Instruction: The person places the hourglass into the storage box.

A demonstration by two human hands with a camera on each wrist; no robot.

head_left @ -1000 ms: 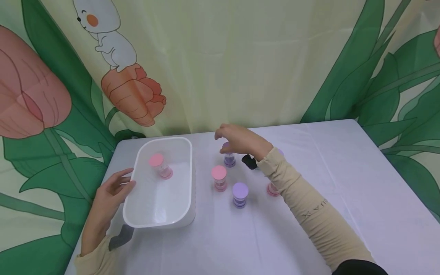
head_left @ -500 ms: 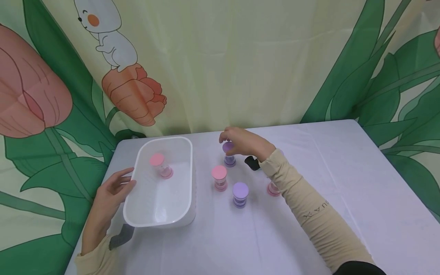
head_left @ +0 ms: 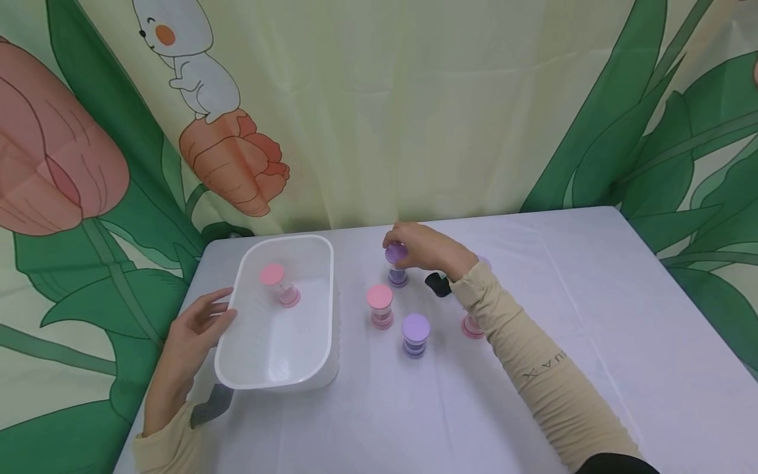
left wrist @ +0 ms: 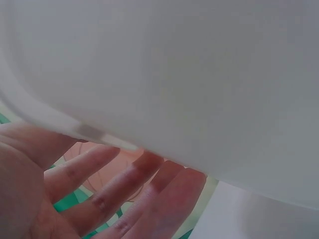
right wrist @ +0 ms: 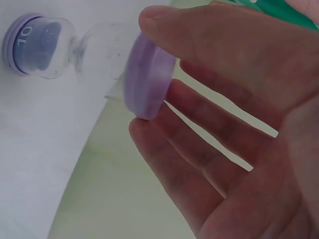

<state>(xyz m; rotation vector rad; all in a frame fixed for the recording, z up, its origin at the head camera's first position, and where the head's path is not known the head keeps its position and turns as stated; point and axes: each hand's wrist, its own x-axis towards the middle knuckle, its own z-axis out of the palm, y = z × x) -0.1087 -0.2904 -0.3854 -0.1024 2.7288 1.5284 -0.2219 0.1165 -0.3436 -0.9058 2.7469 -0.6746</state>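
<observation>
- The person's right grip [head_left: 423, 247] is pinching the cap of a purple-capped clear hourglass [head_left: 397, 271], the thumb pressing one edge and fingertips meeting the opposite edge
- That hourglass is standing at the far side of the white-clothed tabletop [head_left: 367, 421], its base seemingly touching the cloth; taking it as the clock's centre, 12 is pointing away from the person
- At 8 o'clock a white rectangular round-cornered tub [head_left: 281, 349] is sitting, and the left grip [head_left: 192, 329] is touching its 9 o'clock side with loosely spread fingers, apparently steadying it
- The step in hand is, by my judgement, securing this hourglass; the next move is probably calling for a straight lift, then a carry toward 8 o'clock, clearing the near pink cap and the tub's rim
- Three pink ones are showing: a pink-capped clear hourglass [head_left: 280, 285] inside the tub toward its 12 o'clock end, whether upright or leaning I cannot tell; a second pink-capped hourglass [head_left: 381, 307] just beside, at 7; a third pink-capped hourglass [head_left: 472, 327] at 4, partly hiding behind the beige sleeve [head_left: 539, 355]
- Three purple ones are showing: the pinched one, a second purple-capped hourglass [head_left: 416, 335] between 5 and 6, and what is looking like a third purple cap [head_left: 483, 261] at 3, mostly hiding behind the wrist
- One tub is showing; the arm is possibly covering more hourglasses
</observation>
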